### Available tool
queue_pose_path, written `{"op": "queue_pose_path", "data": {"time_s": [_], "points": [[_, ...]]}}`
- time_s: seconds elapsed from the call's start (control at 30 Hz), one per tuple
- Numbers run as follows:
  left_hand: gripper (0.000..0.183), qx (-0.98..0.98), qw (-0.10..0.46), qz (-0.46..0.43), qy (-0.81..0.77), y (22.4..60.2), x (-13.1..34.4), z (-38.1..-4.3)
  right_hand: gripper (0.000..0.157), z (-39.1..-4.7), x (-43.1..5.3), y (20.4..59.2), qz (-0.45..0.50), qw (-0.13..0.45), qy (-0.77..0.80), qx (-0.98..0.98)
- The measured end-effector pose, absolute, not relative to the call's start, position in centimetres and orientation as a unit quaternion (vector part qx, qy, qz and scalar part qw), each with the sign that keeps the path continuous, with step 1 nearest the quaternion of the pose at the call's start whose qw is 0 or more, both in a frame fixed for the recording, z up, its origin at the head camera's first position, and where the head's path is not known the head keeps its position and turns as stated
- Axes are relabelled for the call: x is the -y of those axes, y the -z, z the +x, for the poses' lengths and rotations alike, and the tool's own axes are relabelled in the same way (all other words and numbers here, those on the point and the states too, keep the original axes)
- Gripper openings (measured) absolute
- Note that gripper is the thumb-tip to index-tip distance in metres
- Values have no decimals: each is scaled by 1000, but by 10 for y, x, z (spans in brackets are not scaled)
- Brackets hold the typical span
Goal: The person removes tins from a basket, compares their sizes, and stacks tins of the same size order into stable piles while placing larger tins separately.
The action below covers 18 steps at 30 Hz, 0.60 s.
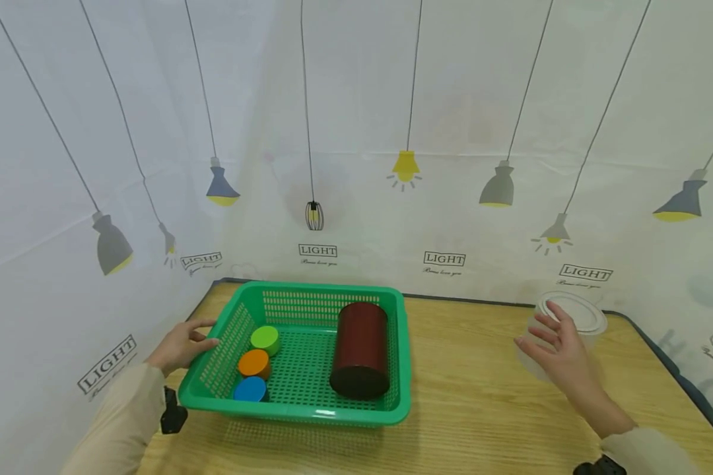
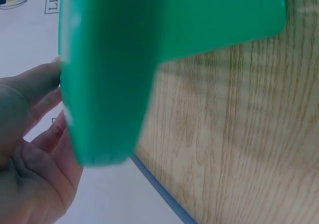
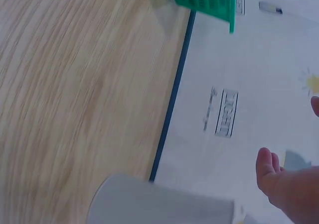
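A green plastic basket (image 1: 297,412) is on the table, its rim also large in the left wrist view. My left hand (image 1: 181,346) holds the basket's left rim, thumb and fingertips on the edge. Inside, along the left, sit a lime-green round piece (image 1: 265,339), an orange one (image 1: 254,364) and a blue one (image 1: 251,389). A dark red cylinder (image 1: 361,346) lies at the basket's right side. At the right, a whitish tub with a lid (image 1: 579,313) stands behind my right hand (image 1: 561,349). That hand hovers with relaxed fingers and holds nothing; the right wrist view shows it apart from the tub.
The wood-grain table (image 1: 469,376) has a dark edge along the back and right. Behind it hangs a white sheet (image 1: 356,86) printed with lamps and lettering. The sheet also closes off the left side, close to my left arm.
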<state>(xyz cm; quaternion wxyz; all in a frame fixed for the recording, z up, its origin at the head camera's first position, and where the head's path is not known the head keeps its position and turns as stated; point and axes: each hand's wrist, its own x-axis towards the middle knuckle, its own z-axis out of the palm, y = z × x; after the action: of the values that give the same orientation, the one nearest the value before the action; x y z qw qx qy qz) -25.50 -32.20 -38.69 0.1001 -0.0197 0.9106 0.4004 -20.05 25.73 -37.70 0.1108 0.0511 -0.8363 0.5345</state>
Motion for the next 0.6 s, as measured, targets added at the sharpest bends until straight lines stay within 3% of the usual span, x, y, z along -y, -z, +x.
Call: {"op": "queue_pose_path", "data": {"time_s": [0.2, 0.6], "points": [[56, -909, 102, -23, -404, 387, 321, -254, 80, -207, -224, 366, 95, 43, -550, 829], [57, -911, 100, -23, -399, 386, 322, -254, 75, -226, -145, 366, 189, -9, -585, 789]]}}
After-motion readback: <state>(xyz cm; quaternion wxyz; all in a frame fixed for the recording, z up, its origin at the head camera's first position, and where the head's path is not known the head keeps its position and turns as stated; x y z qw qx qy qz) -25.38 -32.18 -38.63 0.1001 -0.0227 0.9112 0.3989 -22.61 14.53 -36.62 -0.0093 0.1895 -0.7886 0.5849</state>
